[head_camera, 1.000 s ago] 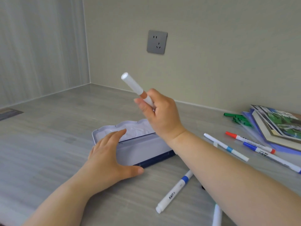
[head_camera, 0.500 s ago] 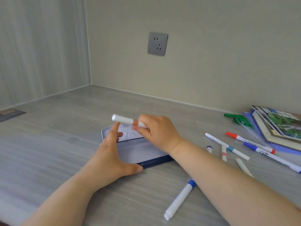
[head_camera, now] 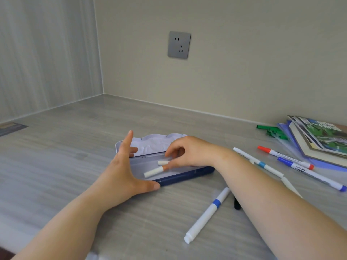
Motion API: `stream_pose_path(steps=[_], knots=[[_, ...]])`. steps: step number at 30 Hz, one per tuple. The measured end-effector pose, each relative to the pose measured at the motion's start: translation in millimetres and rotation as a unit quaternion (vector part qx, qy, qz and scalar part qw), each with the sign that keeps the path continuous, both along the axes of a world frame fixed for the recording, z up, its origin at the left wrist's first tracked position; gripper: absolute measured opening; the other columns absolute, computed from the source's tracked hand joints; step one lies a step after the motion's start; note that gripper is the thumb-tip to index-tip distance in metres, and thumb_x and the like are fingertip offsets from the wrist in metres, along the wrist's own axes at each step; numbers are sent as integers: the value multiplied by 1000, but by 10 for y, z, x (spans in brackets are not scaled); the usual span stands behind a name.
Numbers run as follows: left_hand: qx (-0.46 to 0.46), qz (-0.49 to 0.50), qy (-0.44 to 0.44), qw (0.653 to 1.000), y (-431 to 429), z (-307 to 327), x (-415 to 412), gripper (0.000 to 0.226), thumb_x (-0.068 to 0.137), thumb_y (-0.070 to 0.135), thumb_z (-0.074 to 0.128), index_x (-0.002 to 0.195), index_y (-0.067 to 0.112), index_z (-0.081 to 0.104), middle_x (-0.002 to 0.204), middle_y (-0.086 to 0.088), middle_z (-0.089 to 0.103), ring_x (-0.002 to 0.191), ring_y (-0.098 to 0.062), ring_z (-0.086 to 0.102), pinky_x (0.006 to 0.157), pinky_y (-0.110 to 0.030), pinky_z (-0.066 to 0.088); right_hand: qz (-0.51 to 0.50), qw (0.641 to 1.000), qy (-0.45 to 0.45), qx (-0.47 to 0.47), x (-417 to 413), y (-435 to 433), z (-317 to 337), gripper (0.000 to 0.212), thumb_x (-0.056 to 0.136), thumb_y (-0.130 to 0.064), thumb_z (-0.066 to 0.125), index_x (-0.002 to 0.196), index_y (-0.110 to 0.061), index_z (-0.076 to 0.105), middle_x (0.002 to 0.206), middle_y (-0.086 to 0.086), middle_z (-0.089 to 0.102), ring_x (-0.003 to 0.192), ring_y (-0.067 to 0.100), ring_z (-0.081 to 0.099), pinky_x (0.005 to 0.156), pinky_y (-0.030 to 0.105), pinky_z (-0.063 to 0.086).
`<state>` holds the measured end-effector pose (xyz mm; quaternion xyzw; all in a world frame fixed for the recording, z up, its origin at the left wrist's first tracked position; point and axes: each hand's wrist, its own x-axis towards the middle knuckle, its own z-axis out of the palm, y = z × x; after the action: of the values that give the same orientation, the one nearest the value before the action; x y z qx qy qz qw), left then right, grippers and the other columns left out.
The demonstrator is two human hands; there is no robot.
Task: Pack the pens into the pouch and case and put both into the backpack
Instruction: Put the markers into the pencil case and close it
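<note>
Navy case: it lies open on the grey desk, about mid-desk and slightly left of centre, long side towards you. Its lid is folded back towards the rear wall and shows a crumpled white lining.
Your left hand: spread wide at the case's left end. The thumb is pressed against the navy front wall near the left corner, and the fingers stand straight and apart over that end.
Your right hand: it reaches in over the pale tray, fingers curled and fingertips closed on the orange-banded pen at its orange band.
Orange-banded pen: it lies slanted in the tray, white end pointing to the front left.
Second pen: only a white tip shows in the tray, just behind the first; your fingers hide the rest.
Blue-banded marker: on the desk in front of the case, slanted, near the front edge.
Black object: beside that marker, mostly hidden by your right forearm; you cannot tell what it is.
Loose pens: a teal-banded pen, a red-capped pen and a blue-capped pen lie towards the right edge.
Books: stacked at the right rear on a blue folder, green clips just beside them.
Wall: one grey socket.
</note>
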<state>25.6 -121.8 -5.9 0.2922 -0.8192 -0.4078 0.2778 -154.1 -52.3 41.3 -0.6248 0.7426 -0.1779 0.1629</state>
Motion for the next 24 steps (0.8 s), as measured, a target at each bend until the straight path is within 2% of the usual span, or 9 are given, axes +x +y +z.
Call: stream_pose_path(steps=[1, 3, 6, 10, 12, 13, 16, 21, 24], knots=[[-2, -1, -2, 1000, 2, 4, 1, 129, 49, 23, 85, 139, 38, -6, 119, 11, 36, 109, -1, 36, 90, -17, 24, -10, 1000, -16, -21, 3, 5, 25, 21, 74, -36, 69, 92, -25, 67, 69, -19, 50, 62, -3, 50, 53, 6, 38], [-5, -3, -6, 1000, 9, 11, 4, 126, 50, 23, 85, 139, 37, -3, 119, 11, 36, 109, -1, 35, 90, -17, 24, -41, 995, -39, -82, -25, 24, 120, 11, 78, -30, 66, 85, -22, 68, 70, -18, 55, 69, 4, 51, 63, 15, 40], [-8, -4, -4, 1000, 12, 12, 21, 121, 53, 23, 84, 139, 38, 1, 119, 13, 35, 108, -2, 35, 89, -19, 24, -95, 986, -20, -133, -97, 151, 313, 11, 84, -25, 60, 85, -16, 67, 82, -5, 64, 78, 10, 53, 74, 23, 39], [-16, -13, -1, 1000, 36, 15, 22, 113, 54, 23, 84, 139, 37, 11, 119, 12, 38, 108, -4, 36, 89, -21, 25, -202, 974, 84, -57, -261, 586, 490, 18, 88, -26, 52, 93, -16, 66, 98, 0, 64, 85, 15, 52, 71, 23, 39], [-27, -21, -3, 999, 51, 23, 22, 110, 53, 22, 84, 138, 37, 15, 117, 10, 39, 107, -5, 37, 89, -22, 26, -261, 960, 98, -12, -325, 885, 545, 21, 87, -28, 52, 99, -16, 65, 100, 0, 63, 87, 16, 52, 65, 20, 39], [-31, -25, -6, 999, 59, 24, 25, 108, 54, 21, 84, 137, 37, 17, 116, 10, 40, 106, -6, 38, 89, -23, 26, -286, 953, 103, 10, -352, 1051, 544, 24, 86, -31, 54, 103, -17, 64, 104, 0, 62, 92, 17, 53, 67, 21, 40], [-38, -33, -6, 999, 66, 14, 30, 106, 54, 20, 84, 137, 35, 20, 116, 9, 41, 105, -7, 38, 89, -24, 26, -355, 925, 106, 90, -432, 1559, 435, 48, 83, -39, 57, 124, -15, 49, 133, 5, 50, 118, 21, 48, 91, 25, 37], [-63, -48, -6, 997, 33, -58, 12, 107, 51, 21, 85, 137, 34, 23, 113, 9, 44, 104, -9, 41, 90, -27, 28, -452, 891, -1, 54, -520, 2161, 113, 51, 80, -39, 62, 124, -16, 47, 133, 8, 49, 119, 22, 47, 92, 27, 36], [-69, -46, -9, 996, -29, -115, -3, 111, 45, 27, 87, 136, 36, 24, 112, 9, 45, 104, -9, 43, 90, -30, 31, -462, 883, 48, 70, -493, 2227, -53, 41, 81, -27, 62, 118, -13, 53, 126, 10, 56, 113, 24, 52, 86, 26, 39]])
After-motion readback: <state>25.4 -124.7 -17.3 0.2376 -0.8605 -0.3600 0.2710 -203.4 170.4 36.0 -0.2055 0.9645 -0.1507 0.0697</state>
